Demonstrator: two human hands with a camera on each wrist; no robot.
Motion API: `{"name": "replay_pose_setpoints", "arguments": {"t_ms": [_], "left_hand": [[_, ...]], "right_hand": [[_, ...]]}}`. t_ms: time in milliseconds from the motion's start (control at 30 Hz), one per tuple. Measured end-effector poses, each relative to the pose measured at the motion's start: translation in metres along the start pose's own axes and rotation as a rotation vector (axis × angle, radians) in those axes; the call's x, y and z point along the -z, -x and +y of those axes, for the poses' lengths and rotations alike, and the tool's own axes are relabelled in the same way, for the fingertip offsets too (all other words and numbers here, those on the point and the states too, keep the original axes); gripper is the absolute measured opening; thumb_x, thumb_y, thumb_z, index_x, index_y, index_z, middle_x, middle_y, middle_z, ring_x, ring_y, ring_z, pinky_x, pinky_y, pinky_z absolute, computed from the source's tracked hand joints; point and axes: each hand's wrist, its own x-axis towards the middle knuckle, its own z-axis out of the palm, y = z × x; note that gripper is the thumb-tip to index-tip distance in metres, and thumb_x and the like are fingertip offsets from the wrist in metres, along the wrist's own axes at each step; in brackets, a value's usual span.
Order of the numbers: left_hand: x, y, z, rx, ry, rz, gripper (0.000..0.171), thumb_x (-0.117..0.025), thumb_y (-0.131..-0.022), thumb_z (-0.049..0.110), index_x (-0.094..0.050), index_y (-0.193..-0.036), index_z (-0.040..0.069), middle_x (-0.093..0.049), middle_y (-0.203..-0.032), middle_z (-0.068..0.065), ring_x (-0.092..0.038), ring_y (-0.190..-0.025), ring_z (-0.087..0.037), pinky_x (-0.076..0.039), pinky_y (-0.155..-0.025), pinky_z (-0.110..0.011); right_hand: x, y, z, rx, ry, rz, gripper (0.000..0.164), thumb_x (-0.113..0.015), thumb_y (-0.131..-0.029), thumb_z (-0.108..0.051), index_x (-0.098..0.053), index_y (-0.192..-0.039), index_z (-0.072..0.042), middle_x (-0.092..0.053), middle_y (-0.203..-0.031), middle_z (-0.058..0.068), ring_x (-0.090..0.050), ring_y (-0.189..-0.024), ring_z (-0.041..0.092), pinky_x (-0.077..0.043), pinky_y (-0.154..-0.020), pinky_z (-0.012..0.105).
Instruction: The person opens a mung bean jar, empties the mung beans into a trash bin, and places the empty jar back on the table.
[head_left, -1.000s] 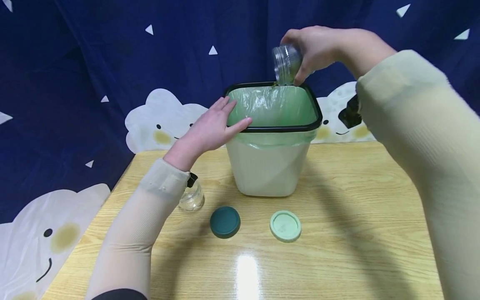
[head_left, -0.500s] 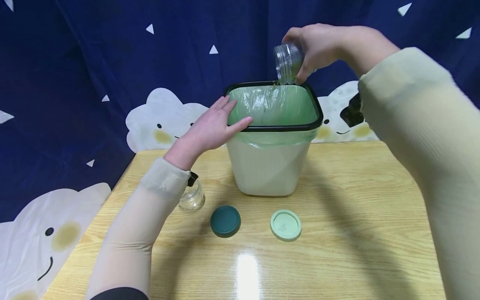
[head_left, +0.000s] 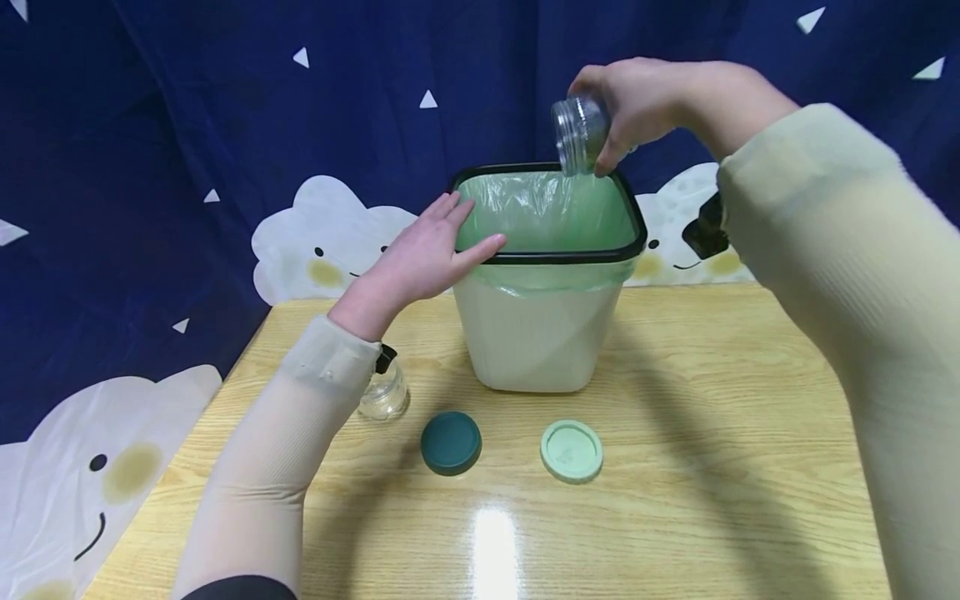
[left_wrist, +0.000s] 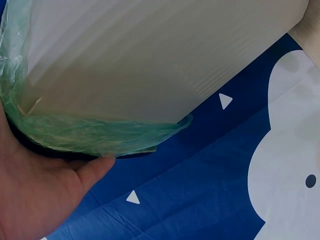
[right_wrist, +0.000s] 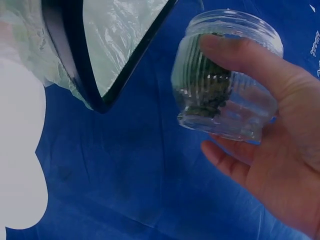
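In the head view, my right hand (head_left: 645, 100) grips a clear ribbed glass jar (head_left: 576, 133), tipped on its side with its mouth to the left, over the back right of the trash can. Dark, clumped bits (right_wrist: 212, 80) lie inside this jar in the right wrist view, with my thumb across the glass. My left hand (head_left: 420, 254) holds the near left corner of the trash can's black rim (head_left: 558, 257), thumb over the rim. From the left wrist view, a fingertip (left_wrist: 107, 161) touches the rim from outside. A green bag (head_left: 577, 221) lines the white trash can (head_left: 536, 333).
On the wooden table (head_left: 712, 375), a dark teal lid (head_left: 451, 443) and a pale green lid (head_left: 572, 451) lie in front of the trash can. A second glass jar (head_left: 385, 394) stands partly behind the left wrist. A blue cloth (head_left: 375, 83) hangs behind.
The right hand and tilted jar have shifted slightly right and down. Small yellowish bits seen earlier at the jar's mouth no longer show. The left hand stays on the rim.
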Motion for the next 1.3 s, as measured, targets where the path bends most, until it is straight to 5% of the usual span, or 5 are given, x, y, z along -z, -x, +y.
{"name": "replay_pose_setpoints", "arguments": {"t_ms": [1300], "left_hand": [[0.0002,-0.0005,-0.0010,-0.002,-0.002,-0.005,0.088,-0.034,-0.094,0.069,-0.025,-0.153,0.004,-0.016,-0.159,-0.017,-0.006,-0.147,-0.025,-0.011,-0.117,-0.038]], "right_hand": [[0.0028,0.0020,-0.0025,-0.001,0.103,0.022,0.095,-0.083,-0.071,-0.006,-0.027,-0.148,0.001,-0.039,-0.136,0.033,-0.038,-0.119,0.048,-0.034,-0.101,0.063]]}}
